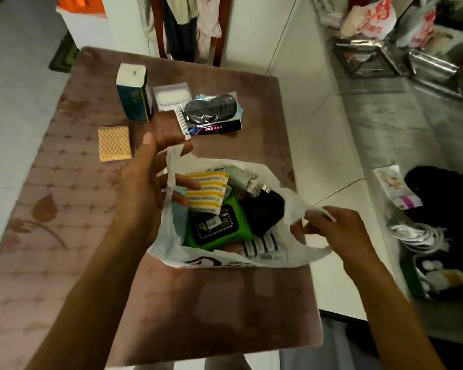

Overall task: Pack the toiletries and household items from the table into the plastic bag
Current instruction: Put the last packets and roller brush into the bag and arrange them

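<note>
The surface (64, 236), covered in a brownish cloth with a leaf pattern, carries a white plastic bag (171, 247) near its right edge, mouth open. Dark printing runs along the bag's near side but is too folded to read. Inside lie a green pack (198, 236) with a black label showing "80", a black pouch (265, 212), a yellow-and-white striped packet (209, 193) and a blue-striped white pack (265, 247). Behind the bag stand a dark teal box (134, 97), a black item in clear wrapping (211, 110) with unreadable pink print, and a gold textured packet (114, 142). The left hand (150, 182) holds the bag's left handle with fingers spread and loosely hooked; the right hand (332, 231) pinches the right handle.
</note>
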